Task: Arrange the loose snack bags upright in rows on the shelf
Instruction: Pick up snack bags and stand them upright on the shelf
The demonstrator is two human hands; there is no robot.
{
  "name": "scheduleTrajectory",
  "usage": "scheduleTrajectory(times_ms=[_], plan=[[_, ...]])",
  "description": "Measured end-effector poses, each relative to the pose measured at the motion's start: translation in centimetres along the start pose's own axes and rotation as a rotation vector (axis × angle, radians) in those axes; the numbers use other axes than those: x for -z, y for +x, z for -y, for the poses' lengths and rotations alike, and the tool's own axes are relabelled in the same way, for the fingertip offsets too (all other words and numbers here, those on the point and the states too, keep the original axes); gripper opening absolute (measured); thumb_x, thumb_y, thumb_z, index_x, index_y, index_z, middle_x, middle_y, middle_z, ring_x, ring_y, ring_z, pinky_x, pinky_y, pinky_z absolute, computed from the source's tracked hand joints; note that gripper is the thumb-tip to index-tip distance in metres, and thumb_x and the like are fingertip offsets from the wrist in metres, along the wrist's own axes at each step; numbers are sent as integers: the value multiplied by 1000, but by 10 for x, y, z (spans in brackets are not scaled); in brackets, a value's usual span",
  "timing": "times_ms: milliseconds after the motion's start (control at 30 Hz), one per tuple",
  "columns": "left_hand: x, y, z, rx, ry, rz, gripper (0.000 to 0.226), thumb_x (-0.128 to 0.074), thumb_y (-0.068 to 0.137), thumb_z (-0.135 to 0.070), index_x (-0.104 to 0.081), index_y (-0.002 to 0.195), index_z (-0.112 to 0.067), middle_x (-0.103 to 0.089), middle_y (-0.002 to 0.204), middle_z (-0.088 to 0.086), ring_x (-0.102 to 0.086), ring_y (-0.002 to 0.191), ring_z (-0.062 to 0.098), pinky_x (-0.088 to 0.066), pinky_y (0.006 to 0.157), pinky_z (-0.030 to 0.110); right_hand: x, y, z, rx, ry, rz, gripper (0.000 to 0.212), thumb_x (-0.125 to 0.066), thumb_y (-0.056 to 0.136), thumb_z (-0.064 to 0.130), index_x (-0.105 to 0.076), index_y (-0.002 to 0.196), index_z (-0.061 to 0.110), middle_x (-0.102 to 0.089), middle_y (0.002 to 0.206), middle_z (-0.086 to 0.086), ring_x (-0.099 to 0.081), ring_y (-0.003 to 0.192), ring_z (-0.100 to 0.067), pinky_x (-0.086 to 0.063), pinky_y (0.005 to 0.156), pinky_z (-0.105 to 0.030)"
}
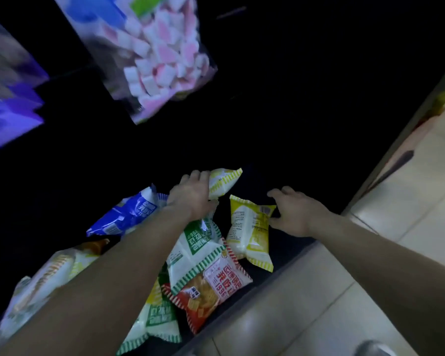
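Loose snack bags lie in a heap on a dark shelf (280, 160). My left hand (193, 196) grips a yellow-striped bag (222, 182) and holds it at the back of the heap. My right hand (293, 211) touches the right edge of another yellow bag (251, 229) with its fingers spread; that bag lies flat. Under my left forearm lie a blue bag (125, 214), a green-striped bag (195, 250), a red bag (211, 289) and a second green bag (159, 319). A pale bag (39, 283) lies at the far left.
A clear bag of pink and white marshmallows (157, 55) hangs above the shelf at upper centre. A purple package (8, 106) is at the left edge. Pale floor tiles (332, 291) run along the shelf's front edge at the right. The shelf's back is very dark.
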State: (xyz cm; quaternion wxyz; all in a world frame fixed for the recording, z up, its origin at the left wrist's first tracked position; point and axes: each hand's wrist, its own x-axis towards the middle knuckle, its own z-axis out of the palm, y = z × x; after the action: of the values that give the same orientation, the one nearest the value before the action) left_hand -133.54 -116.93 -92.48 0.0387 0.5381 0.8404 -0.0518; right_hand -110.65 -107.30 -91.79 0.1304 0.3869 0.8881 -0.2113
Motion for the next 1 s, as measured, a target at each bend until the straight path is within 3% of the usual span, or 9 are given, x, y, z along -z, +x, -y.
scheduleTrajectory(times_ms=[167,333,400,500,633,700,800,1000], plan=[[-41,38,-11,96,2,-53,91,-75,79,-50,-23,149,-22,-41,141,8,-43,128,34,-48,90,48,-40,35,-4,60,-38,0,71,-61,88,47,-30,148,24,-43,135,-5,-48,123,-29,-46,98,-43],[-52,50,-8,77,30,-139,65,-67,90,-38,-34,141,-16,-52,131,15,-54,117,37,-49,82,46,-57,36,-2,65,41,-38,61,-59,88,44,-37,142,25,-46,128,-3,-50,117,-27,-47,93,-42],[-37,49,0,84,-117,-197,58,-67,89,-34,-41,137,-15,-59,123,18,-59,109,39,-49,80,43,-56,33,2,69,82,-74,58,-58,89,43,-39,140,25,-47,126,-3,-51,117,-26,-47,91,-40],[-6,40,15,125,-497,-246,67,-75,84,-36,-45,138,-14,-65,117,15,-64,101,34,-53,82,40,-49,30,8,82,182,-148,63,-59,89,44,-36,145,24,-46,130,-3,-50,119,-25,-47,94,-41],[24,16,34,125,-937,-111,76,-83,73,-43,-44,131,-14,-66,114,7,-68,95,22,-57,84,41,-41,27,13,86,311,-299,76,-58,91,51,-24,153,23,-37,143,-7,-47,126,-27,-45,99,-40],[32,3,34,104,-1094,-34,56,-80,81,-25,-48,125,-9,-69,103,5,-71,81,11,-59,71,26,-37,26,18,96,341,-380,87,-58,90,58,-14,156,22,-27,152,-7,-37,135,-29,-40,106,-40],[33,-9,29,26,-1136,62,34,-72,86,-12,-56,116,-12,-74,92,-3,-73,79,8,-55,66,18,-34,23,23,130,316,-432,98,-59,85,66,-10,158,23,-21,158,0,-23,142,-26,-31,110,-38],[12,-16,18,-36,-1078,109,38,-74,85,-17,-56,118,-16,-72,102,-5,-72,86,7,-57,74,20,-49,23,16,146,349,-419,93,-66,80,66,-25,153,25,-34,149,0,-32,134,-24,-34,105,-36]])
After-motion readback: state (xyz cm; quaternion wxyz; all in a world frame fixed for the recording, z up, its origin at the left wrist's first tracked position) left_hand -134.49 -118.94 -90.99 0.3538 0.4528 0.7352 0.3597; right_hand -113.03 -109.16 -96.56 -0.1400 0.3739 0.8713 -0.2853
